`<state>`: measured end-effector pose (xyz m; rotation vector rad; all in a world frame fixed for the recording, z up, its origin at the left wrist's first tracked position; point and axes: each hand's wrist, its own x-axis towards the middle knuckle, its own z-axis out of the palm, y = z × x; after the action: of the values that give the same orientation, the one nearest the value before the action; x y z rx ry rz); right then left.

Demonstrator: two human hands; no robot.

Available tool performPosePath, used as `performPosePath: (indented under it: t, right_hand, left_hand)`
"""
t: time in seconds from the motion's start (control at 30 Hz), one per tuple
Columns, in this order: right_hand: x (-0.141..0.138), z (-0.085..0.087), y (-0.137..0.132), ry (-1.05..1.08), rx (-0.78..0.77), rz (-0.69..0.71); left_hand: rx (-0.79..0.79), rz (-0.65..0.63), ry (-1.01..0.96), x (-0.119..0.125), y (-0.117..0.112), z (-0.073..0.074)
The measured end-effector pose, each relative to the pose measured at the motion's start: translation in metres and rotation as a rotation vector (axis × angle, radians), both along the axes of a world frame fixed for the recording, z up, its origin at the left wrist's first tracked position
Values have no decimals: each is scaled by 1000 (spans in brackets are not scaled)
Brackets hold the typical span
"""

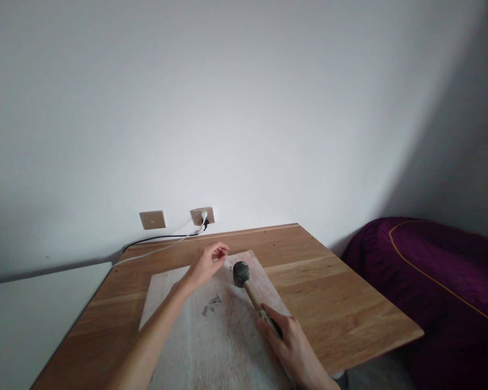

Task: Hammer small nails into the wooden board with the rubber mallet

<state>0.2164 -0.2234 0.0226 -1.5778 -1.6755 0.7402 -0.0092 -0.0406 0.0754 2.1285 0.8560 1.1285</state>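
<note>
Right hand holds a mallet; left hand hovers beside its head

A mallet with a dark rounded head and a pale wooden handle (251,294) slants over a whitish, worn rectangular board (228,352) on a brown wooden bench (329,292). The right hand (289,342) has its grip closed around the handle's near end. Whether the mallet's head touches the board is hard to tell. The left hand (205,264) hangs over the board's far part, grip loosely curled, thumb and fingertips slightly apart, nothing visible between them. Several small, thin greyish pieces (216,299) lie loose on the board, nearer the wearer. For good control, the mallet seems best swung gently from the wrist, its face square, with the left fingertips well clear of its head and the board lying flat.
</note>
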Motion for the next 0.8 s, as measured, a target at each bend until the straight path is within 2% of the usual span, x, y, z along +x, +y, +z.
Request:
performPosePath:
  t: [0.13, 0.27, 0.43, 0.57, 0.8]
  right_hand:
    - [1, 0, 0, -7, 12, -2]
    - [2, -3, 2, 14, -7, 3]
    - [2, -4, 3, -10, -2, 1]
    - [0, 1, 3, -12, -7, 18]
    - [0, 1, 2, -7, -11, 0]
  left_hand:
    - [-43, 77, 0, -27, 18, -24]
    - [-100, 102, 46, -36, 20, -45]
    - [-139, 7, 98, -22, 16, -49]
    - [-142, -5, 126, -13, 16, -51]
    - [-153, 23, 53, -14, 12, -62]
